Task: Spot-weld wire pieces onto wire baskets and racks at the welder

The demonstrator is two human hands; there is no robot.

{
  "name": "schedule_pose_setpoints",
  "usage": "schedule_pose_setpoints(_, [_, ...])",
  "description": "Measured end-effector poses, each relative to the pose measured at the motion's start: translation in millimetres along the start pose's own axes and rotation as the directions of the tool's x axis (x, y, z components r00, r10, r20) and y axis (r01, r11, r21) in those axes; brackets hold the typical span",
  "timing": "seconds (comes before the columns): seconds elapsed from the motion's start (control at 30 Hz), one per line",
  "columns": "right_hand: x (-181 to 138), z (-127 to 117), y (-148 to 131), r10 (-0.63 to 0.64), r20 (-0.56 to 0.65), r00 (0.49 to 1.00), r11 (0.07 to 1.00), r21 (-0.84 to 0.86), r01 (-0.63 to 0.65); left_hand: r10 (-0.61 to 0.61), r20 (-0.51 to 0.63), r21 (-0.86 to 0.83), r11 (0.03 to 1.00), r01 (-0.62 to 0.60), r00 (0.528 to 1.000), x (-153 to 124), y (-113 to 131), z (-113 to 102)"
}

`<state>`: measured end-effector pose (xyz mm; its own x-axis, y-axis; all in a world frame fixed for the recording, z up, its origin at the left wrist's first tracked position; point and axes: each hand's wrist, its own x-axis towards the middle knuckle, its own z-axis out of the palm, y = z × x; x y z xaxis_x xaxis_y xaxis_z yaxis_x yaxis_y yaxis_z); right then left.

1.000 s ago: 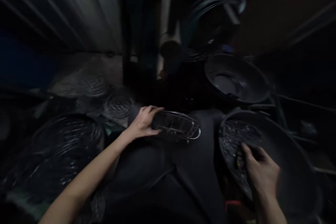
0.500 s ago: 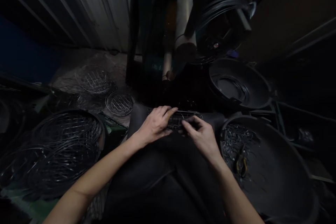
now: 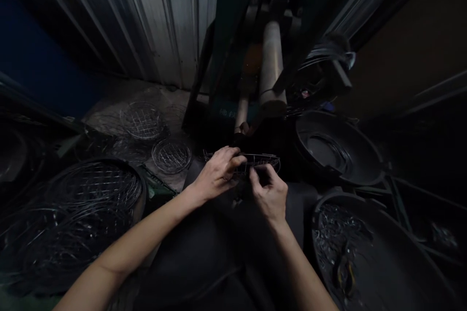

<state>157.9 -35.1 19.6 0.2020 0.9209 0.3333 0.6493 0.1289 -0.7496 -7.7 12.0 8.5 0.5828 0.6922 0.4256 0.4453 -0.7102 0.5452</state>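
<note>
A round wire rack (image 3: pixel 260 159) is held nearly edge-on above my lap, with dark bars and a thin rim. My left hand (image 3: pixel 221 170) grips its left side, fingers bent over the upper rim. Close to the rack's front right part, my right hand (image 3: pixel 269 189) has thumb and fingers pinched together. Whatever sits between those fingertips is too dark and small to make out. The dark apron (image 3: pixel 226 243) over my lap lies under both hands.
A tub of wire racks (image 3: pixel 98 189) stands at left, with more wire racks (image 3: pixel 171 155) on the floor. At right, a basin (image 3: pixel 394 252) holds small bent wire pieces and yellow-handled pliers (image 3: pixel 345 277). Behind it sits another basin (image 3: pixel 365 155). A machine with a metal cylinder (image 3: pixel 272 63) rises ahead.
The camera view has shifted, so the surroundings sit lower and further right. My right hand has turned more upright and moved slightly left along the rack. My left hand keeps its hold.
</note>
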Motion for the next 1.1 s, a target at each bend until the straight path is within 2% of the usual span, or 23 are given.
schedule_pose_setpoints(0.13, [13, 7, 2, -0.092, -0.015, 0.996, 0.996, 0.008, 0.092, 0.064, -0.054, 0.096, 0.994, -0.059, 0.996, 6, -13, 0])
schedule_pose_setpoints(0.33, [25, 15, 6, -0.161, -0.035, 0.986, 0.987, 0.019, 0.162, 0.131, -0.107, 0.169, 0.979, -0.112, 0.986, 13, -28, 2])
schedule_pose_setpoints(0.43, [28, 19, 7, -0.162, -0.039, 0.986, 0.986, 0.021, 0.163, 0.113, -0.106, 0.176, 0.98, -0.093, 0.988, 16, -32, 4])
schedule_pose_setpoints(0.6, [32, 22, 9, -0.141, -0.054, 0.989, 0.989, 0.032, 0.143, 0.151, -0.125, 0.179, 0.976, -0.127, 0.981, 20, -36, 3])
schedule_pose_setpoints(0.8, [36, 25, 12, -0.15, -0.049, 0.987, 0.988, 0.025, 0.151, 0.115, -0.091, 0.145, 0.984, -0.101, 0.989, 25, -41, 2])
schedule_pose_setpoints(1.1, [39, 31, 14, -0.153, -0.061, 0.986, 0.988, 0.022, 0.154, 0.157, -0.116, 0.181, 0.974, -0.135, 0.981, 26, -51, 5])
